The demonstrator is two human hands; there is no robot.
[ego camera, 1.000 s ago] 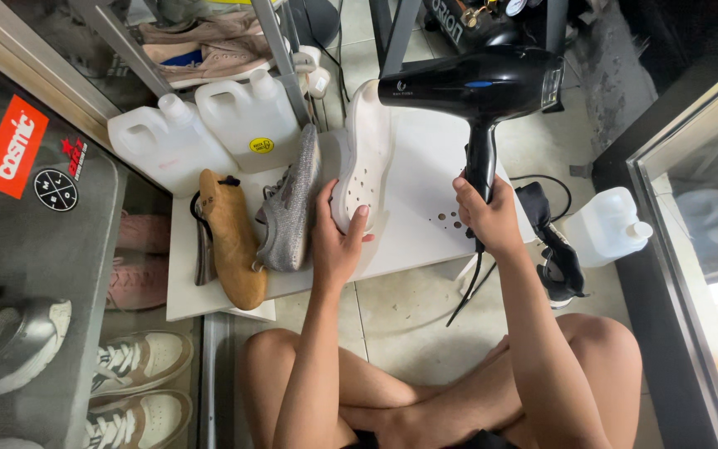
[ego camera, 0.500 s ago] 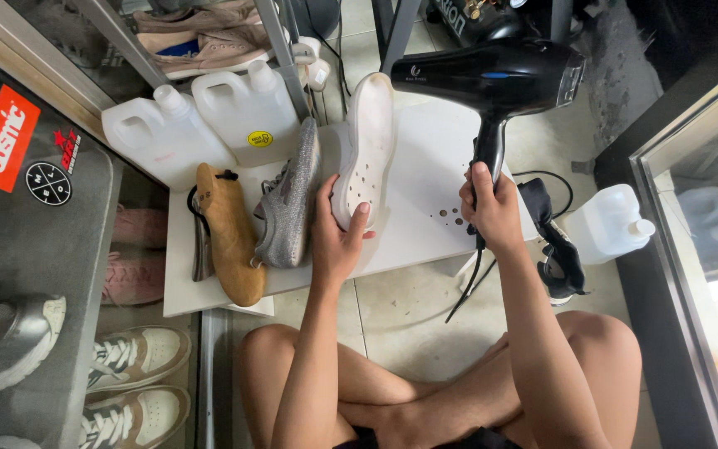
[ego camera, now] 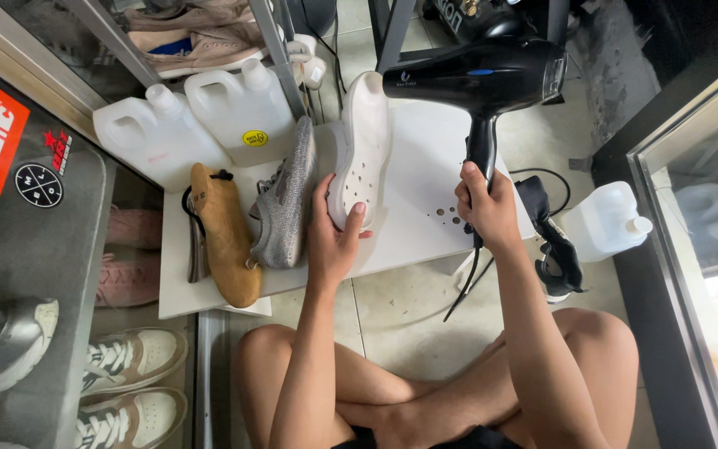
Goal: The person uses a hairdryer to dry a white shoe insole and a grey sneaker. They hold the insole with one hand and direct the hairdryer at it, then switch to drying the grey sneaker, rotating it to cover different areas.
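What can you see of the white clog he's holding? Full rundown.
The white clog is a one-piece moulded shoe, looking like foam or rubber, slightly dirty. Its upper is perforated with small round holes. It stands nearly on end on the white board, with the grey knit sneaker alongside. The left hand grips its lower end, fingers wrapped around the edge. The nozzle of the black hair dryer, held in the right hand, points at its upper end from close by.

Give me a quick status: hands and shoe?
Left hand holds white clog upright. Right hand grips black hair dryer, nozzle at the clog. Grey sneaker close beside.
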